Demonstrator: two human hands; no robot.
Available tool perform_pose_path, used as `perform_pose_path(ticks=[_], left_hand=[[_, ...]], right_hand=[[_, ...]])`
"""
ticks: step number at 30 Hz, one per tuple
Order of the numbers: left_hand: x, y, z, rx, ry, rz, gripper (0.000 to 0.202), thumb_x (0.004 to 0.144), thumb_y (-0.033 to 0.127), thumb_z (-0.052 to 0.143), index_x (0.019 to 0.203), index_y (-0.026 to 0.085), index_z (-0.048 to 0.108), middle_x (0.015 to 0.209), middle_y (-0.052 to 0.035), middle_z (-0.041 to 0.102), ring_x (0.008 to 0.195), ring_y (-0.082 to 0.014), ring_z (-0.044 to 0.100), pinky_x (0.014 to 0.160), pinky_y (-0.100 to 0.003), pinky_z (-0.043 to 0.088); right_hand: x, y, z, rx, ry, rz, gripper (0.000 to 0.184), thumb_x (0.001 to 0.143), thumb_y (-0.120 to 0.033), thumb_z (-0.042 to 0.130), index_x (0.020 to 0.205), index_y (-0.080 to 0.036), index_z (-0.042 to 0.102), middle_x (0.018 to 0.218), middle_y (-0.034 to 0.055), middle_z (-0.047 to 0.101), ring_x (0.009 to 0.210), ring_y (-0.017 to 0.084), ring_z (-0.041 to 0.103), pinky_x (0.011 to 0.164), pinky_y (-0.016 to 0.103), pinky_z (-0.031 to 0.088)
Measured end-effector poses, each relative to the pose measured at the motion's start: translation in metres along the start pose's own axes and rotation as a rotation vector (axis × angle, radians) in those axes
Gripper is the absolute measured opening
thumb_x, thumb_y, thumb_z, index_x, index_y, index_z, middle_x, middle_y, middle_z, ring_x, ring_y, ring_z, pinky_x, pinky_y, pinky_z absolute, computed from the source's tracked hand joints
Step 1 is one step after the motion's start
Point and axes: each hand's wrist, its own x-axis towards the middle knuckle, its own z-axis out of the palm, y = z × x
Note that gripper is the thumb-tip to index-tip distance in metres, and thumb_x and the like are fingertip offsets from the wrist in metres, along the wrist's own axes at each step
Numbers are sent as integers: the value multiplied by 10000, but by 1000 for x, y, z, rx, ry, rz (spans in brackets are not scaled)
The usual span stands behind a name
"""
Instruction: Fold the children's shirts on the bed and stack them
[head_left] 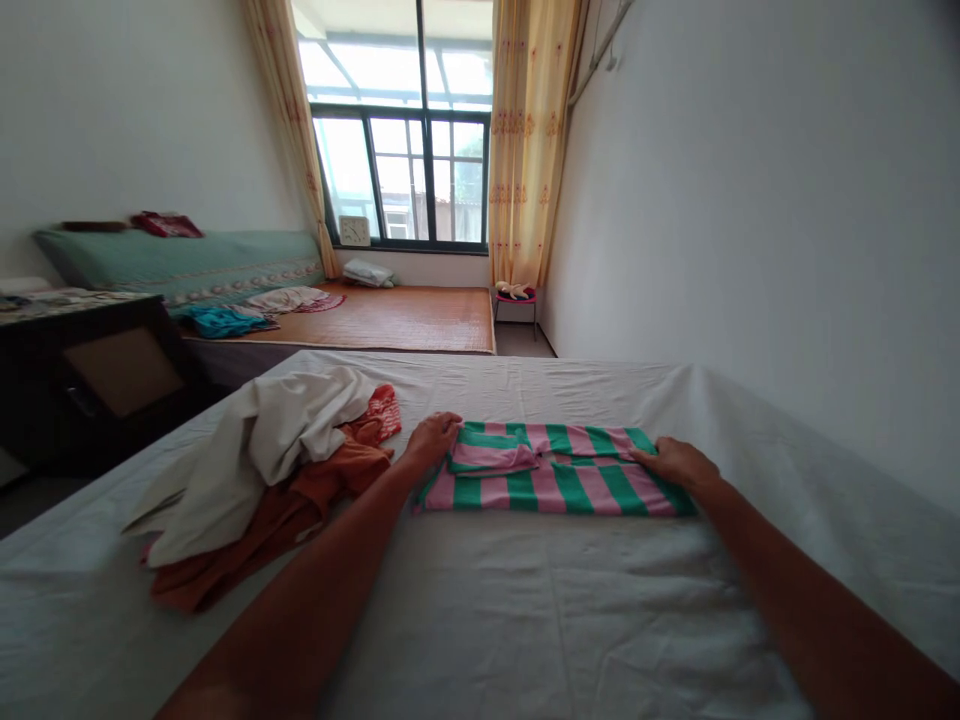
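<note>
A green-and-pink striped shirt [585, 480] lies on the white sheet in front of me, folded into a long flat band. One sleeve is laid back over its left part. At the far left corner, my left hand [435, 440] has its fingers closed on the cloth's edge. My right hand [679, 465] grips the right end, its thumb on top and the other fingers partly hidden. To the left of the shirt is a loose heap of clothes, with a cream garment [300, 420] over a rust-orange garment [330, 480].
The white sheet [555, 620] covers the bed under the clothes. Beyond it stands another bed with a brown mat [420, 315]. A dark cabinet [112, 360] is at left, a white wall [750, 200] at right. A small stool [516, 297] stands below the curtain [529, 150].
</note>
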Motion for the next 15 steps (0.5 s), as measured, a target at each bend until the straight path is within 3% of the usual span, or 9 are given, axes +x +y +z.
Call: perform_pose_path(ticks=[3,7,12,15], left_hand=[[-1,-2,5,-34,17,14,293,852,219,475,1059,209,683,1101,-50,685,1044,-194,605,943,-298,434],[2,-2,7,-101,63,-1,281,831,209,492,1027,209,694,1073,-43,693,1020,-192,616,937,-296,444],[4,-5,-4,-196,183,-68,315,839,191,451,1052,180,682,1089,-62,689,1046,-202,607,961,-326,435],[4,-6,-9,-269,216,-89,320,836,198,449,1059,174,678,1041,-53,704,978,-180,630,906,-299,470]], right_hand=[[2,-1,-2,36,-24,-82,441,795,-572,499,873,-174,674,974,164,697,915,291,653,699,324,452],[-6,-29,-19,104,109,-165,312,837,-432,477,955,-184,625,930,117,697,863,253,639,711,303,439],[-26,-116,-50,515,131,-411,299,835,-443,482,916,-178,594,881,55,675,795,184,605,704,264,450],[-38,-182,-48,723,44,-486,300,810,-451,514,889,-170,586,773,19,645,693,155,582,604,248,448]])
